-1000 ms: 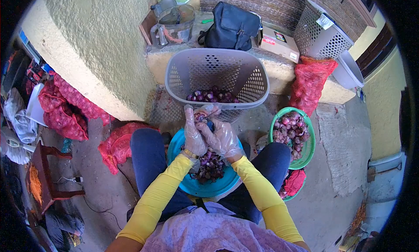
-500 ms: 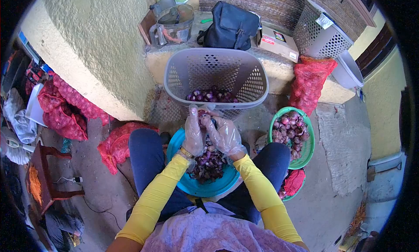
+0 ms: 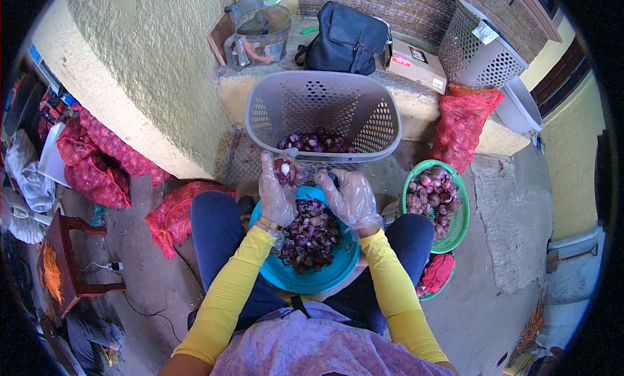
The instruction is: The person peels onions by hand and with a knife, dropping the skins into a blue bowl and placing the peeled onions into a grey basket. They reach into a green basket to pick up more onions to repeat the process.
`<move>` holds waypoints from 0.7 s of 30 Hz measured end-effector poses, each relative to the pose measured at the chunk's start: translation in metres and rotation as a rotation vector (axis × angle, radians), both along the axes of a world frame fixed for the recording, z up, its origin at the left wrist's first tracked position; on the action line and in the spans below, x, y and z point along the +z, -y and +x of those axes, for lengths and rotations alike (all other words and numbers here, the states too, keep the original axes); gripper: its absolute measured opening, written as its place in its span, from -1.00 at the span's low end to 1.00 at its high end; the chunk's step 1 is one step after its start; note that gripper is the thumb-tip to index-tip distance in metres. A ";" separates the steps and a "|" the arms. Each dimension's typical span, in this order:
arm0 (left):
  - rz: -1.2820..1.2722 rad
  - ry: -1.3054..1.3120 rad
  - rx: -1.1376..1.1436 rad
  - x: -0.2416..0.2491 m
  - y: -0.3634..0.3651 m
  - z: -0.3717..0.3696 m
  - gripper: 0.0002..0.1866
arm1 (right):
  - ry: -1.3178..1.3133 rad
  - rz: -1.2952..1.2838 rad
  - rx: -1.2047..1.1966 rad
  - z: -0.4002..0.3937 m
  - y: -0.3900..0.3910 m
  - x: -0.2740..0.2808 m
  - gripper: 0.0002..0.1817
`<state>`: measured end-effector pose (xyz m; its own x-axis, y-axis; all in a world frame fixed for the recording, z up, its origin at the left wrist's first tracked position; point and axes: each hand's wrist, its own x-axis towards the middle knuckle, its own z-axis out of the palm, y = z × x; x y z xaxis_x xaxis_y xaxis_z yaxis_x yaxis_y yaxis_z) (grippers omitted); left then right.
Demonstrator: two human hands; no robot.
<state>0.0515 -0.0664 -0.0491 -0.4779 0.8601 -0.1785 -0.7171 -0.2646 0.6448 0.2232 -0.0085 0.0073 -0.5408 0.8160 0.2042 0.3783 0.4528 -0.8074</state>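
My left hand (image 3: 278, 197), in a clear plastic glove, holds up a red onion (image 3: 285, 170) with a white cut spot facing me. To its right, my gloved right hand (image 3: 351, 199) is closed around a small dark-handled tool (image 3: 334, 179), mostly hidden by the fingers. The two hands are apart. Below them, between my knees, sits a blue basin (image 3: 307, 283) full of purple onion skins (image 3: 311, 236). Just beyond the hands stands a tall grey perforated basket (image 3: 323, 156) with peeled red onions (image 3: 316, 142) at its bottom.
At my right is a green basket (image 3: 462, 226) of unpeeled onions, with a red mesh sack (image 3: 467, 125) behind it. More red mesh sacks (image 3: 94, 174) lie at the left by the wall. A black backpack (image 3: 344, 38) and a cardboard box (image 3: 416, 65) rest on the ledge.
My hands, together around the onion before, have separated. The left moved slightly left with the onion, now showing its white spot; the right moved right with the dark-handled tool.
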 end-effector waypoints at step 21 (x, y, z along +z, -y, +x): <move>-0.060 -0.006 -0.193 0.012 0.010 -0.009 -0.43 | 0.273 0.149 -0.023 0.008 -0.002 0.016 -0.33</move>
